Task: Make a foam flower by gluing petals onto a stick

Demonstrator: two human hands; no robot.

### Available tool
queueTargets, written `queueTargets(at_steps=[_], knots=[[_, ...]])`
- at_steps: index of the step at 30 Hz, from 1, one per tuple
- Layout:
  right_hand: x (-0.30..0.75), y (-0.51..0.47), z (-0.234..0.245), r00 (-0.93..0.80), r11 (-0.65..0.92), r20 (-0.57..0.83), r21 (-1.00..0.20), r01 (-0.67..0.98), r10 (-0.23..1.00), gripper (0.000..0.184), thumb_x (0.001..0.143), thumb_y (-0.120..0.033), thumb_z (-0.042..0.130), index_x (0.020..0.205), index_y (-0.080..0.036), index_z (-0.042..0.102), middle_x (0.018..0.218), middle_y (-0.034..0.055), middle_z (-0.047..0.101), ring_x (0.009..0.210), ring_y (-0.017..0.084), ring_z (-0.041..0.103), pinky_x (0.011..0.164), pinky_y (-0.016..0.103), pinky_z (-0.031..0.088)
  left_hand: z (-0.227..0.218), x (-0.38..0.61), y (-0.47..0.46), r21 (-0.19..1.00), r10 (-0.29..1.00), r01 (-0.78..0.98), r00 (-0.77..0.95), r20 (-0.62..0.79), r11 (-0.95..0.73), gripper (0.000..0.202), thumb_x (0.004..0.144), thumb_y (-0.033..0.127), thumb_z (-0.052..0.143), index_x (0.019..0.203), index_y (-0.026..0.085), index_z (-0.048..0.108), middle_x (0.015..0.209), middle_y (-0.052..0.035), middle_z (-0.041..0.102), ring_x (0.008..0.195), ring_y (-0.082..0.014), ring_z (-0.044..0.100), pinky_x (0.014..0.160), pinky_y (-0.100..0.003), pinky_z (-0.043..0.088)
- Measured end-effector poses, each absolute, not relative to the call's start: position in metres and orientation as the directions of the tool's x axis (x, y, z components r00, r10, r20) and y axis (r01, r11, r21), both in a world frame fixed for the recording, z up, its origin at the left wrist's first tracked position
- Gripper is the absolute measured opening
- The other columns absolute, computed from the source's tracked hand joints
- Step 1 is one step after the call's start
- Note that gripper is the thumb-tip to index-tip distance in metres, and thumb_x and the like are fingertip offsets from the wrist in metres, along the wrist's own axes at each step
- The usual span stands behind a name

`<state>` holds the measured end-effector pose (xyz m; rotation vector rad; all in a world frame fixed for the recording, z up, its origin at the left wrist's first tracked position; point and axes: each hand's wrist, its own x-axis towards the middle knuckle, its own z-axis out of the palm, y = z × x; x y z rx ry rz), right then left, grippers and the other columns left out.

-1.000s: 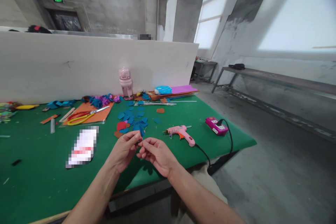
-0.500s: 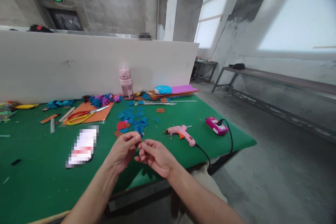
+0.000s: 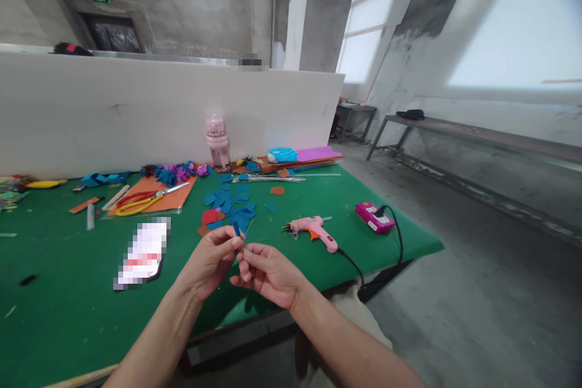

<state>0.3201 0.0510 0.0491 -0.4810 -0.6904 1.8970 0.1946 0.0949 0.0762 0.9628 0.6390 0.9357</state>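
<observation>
Over the near edge of the table, my left hand [image 3: 219, 254] pinches a small blue felt piece [image 3: 236, 228] between thumb and forefinger, with its narrow edge standing up above the fingertips. My right hand [image 3: 270, 273] meets it from the right. Its thumb and forefinger are pressed together right at the left fingertips, and whatever lies between them is too small or hidden to make out. Just beyond the hands lie several loose blue felt pieces [image 3: 221, 199], with a red felt piece [image 3: 210, 217] and brown ones among them.
A pink glue gun [image 3: 318, 232] lies right of my hands, its cord hanging over the edge. Farther right is a magenta power socket [image 3: 375, 218]. Scissors [image 3: 152, 199] rest on orange sheets to the left, near a blurred-out phone [image 3: 143, 251]. A pink bottle [image 3: 219, 144] stands behind.
The blue felt piece has turned in my fingers, from showing a broader, ruffled side to a narrow edge. Both hands have barely shifted.
</observation>
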Motion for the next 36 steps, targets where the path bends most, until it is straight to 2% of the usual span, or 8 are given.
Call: queueTargets(at_steps=[4, 7, 10, 13, 18, 24, 31, 36], knots=[[0.320, 0.051, 0.050, -0.352, -0.279, -0.048, -0.715, -0.641, 0.935, 0.024, 0.069, -0.034, 0.066, 0.076, -0.013, 0.059, 0.059, -0.0033, 0.057, 0.050, 0.005, 0.051, 0.072, 0.029, 0.046, 0.076, 0.195, 0.095, 0.907, 0.883, -0.352, 0.466, -0.044, 0.232, 0.016, 0.063, 0.020, 0.069, 0.062, 0.013, 0.055, 0.061, 0.0023, 0.052, 0.049, -0.0056, 0.046, 0.045, -0.017, 0.039], [0.319, 0.052, 0.051, -0.236, -0.170, -0.048, -0.833, -0.527, 0.970, 0.025, 0.067, -0.037, 0.065, 0.076, -0.013, 0.060, 0.062, -0.0006, 0.061, 0.053, 0.007, 0.055, 0.066, 0.025, 0.045, 0.075, 0.195, 0.097, 0.908, 0.893, -0.363, 0.450, -0.024, 0.207, 0.015, 0.064, 0.020, 0.067, 0.063, 0.013, 0.055, 0.061, 0.0023, 0.052, 0.053, -0.0061, 0.047, 0.049, -0.017, 0.040], [0.319, 0.054, 0.048, -0.115, 0.006, 0.047, -0.943, -0.332, 0.992, 0.022, 0.069, -0.035, 0.063, 0.074, -0.014, 0.061, 0.062, 0.0012, 0.063, 0.056, 0.009, 0.056, 0.062, 0.024, 0.045, 0.073, 0.195, 0.100, 0.911, 0.905, -0.369, 0.426, -0.008, 0.182, 0.015, 0.065, 0.019, 0.067, 0.063, 0.013, 0.054, 0.064, 0.0015, 0.053, 0.057, -0.0069, 0.049, 0.052, -0.018, 0.041], [0.318, 0.056, 0.042, -0.103, 0.094, 0.119, -0.971, -0.219, 0.988, 0.021, 0.071, -0.035, 0.059, 0.073, -0.014, 0.062, 0.063, 0.0016, 0.064, 0.056, 0.010, 0.056, 0.062, 0.025, 0.045, 0.068, 0.196, 0.102, 0.910, 0.902, -0.361, 0.431, -0.029, 0.201, 0.016, 0.065, 0.021, 0.067, 0.067, 0.013, 0.053, 0.062, 0.0019, 0.053, 0.053, -0.0069, 0.048, 0.047, -0.018, 0.039], [0.315, 0.058, 0.040, -0.125, 0.023, 0.060, -0.960, -0.277, 0.990, 0.025, 0.069, -0.038, 0.061, 0.070, -0.013, 0.061, 0.058, 0.0014, 0.063, 0.053, 0.010, 0.056, 0.059, 0.025, 0.045, 0.062, 0.199, 0.105, 0.903, 0.894, -0.342, 0.439, -0.093, 0.261, 0.020, 0.066, 0.025, 0.066, 0.070, 0.014, 0.051, 0.056, 0.0040, 0.050, 0.046, -0.0053, 0.045, 0.044, -0.017, 0.037], [0.314, 0.058, 0.042, -0.120, -0.022, 0.017, -0.950, -0.310, 0.993, 0.027, 0.066, -0.039, 0.063, 0.069, -0.012, 0.061, 0.056, 0.0011, 0.062, 0.052, 0.009, 0.055, 0.058, 0.024, 0.045, 0.059, 0.199, 0.106, 0.893, 0.894, -0.361, 0.439, -0.092, 0.269, 0.023, 0.066, 0.025, 0.067, 0.065, 0.015, 0.045, 0.054, 0.0055, 0.049, 0.042, -0.0042, 0.044, 0.042, -0.016, 0.035], [0.315, 0.059, 0.042, -0.110, -0.024, 0.011, -0.950, -0.312, 0.994, 0.027, 0.067, -0.039, 0.062, 0.071, -0.012, 0.062, 0.054, 0.0005, 0.061, 0.051, 0.009, 0.054, 0.057, 0.024, 0.044, 0.061, 0.199, 0.106, 0.901, 0.903, -0.334, 0.412, -0.124, 0.276, 0.024, 0.062, 0.027, 0.069, 0.061, 0.013, 0.050, 0.054, 0.0049, 0.049, 0.044, -0.0040, 0.044, 0.045, -0.017, 0.038], [0.315, 0.059, 0.039, -0.157, -0.087, -0.034, -0.937, -0.340, 0.987, 0.029, 0.063, -0.040, 0.065, 0.070, -0.012, 0.061, 0.057, 0.0009, 0.061, 0.053, 0.010, 0.056, 0.060, 0.025, 0.045, 0.060, 0.197, 0.105, 0.904, 0.892, -0.321, 0.435, -0.124, 0.282, 0.023, 0.063, 0.026, 0.069, 0.059, 0.014, 0.049, 0.047, 0.0071, 0.044, 0.040, -0.0046, 0.041, 0.040, -0.017, 0.033]])
